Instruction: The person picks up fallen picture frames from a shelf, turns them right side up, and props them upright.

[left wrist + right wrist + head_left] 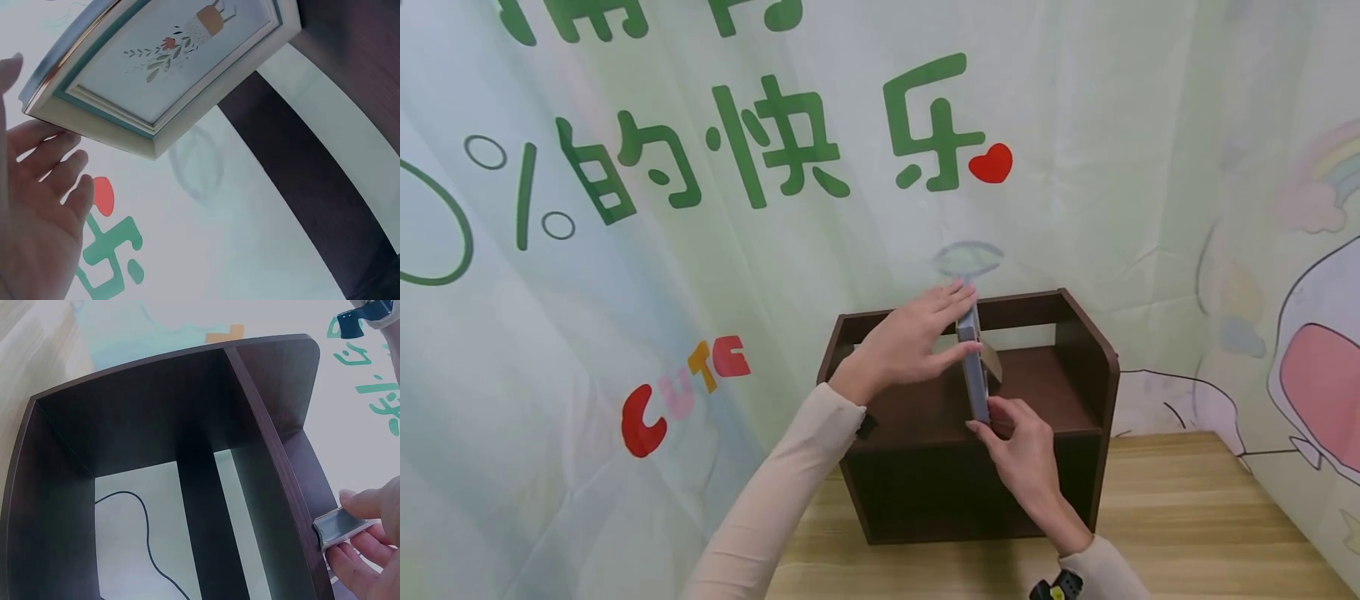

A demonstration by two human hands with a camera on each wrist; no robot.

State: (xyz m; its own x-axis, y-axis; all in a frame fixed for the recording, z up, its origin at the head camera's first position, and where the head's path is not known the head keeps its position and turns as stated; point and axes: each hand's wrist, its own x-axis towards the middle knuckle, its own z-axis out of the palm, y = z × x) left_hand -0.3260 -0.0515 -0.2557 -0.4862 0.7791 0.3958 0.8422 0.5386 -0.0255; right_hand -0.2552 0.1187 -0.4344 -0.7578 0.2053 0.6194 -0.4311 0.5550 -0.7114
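Curtain cloth (pixel 1112 192) surrounds the corner, pale green and blue, printed with large green characters, a red heart (pixel 991 163) and the coloured word "CUTE" (pixel 643 421). Against it, on a wood-grain tabletop (pixel 1187 517), stands a dark brown shelf unit (pixel 1088 358) with an upper deck and an open compartment below.

At the front of that upper deck I see a picture frame (pixel 973 375), held upright, its long axis running up and down with the top tipped slightly to the left. It is nearly edge-on to the person: the flower picture (pixel 181 56) faces left, the brown back support (pixel 992 364) right, and the blooms point toward the top end. Whether its lower end touches the deck, I cannot tell.

The left hand (pixel 906 343) rests loosely extended fingers against the frame's top end. The right hand (pixel 1026 454) pinches the lower end between thumb and fingers.
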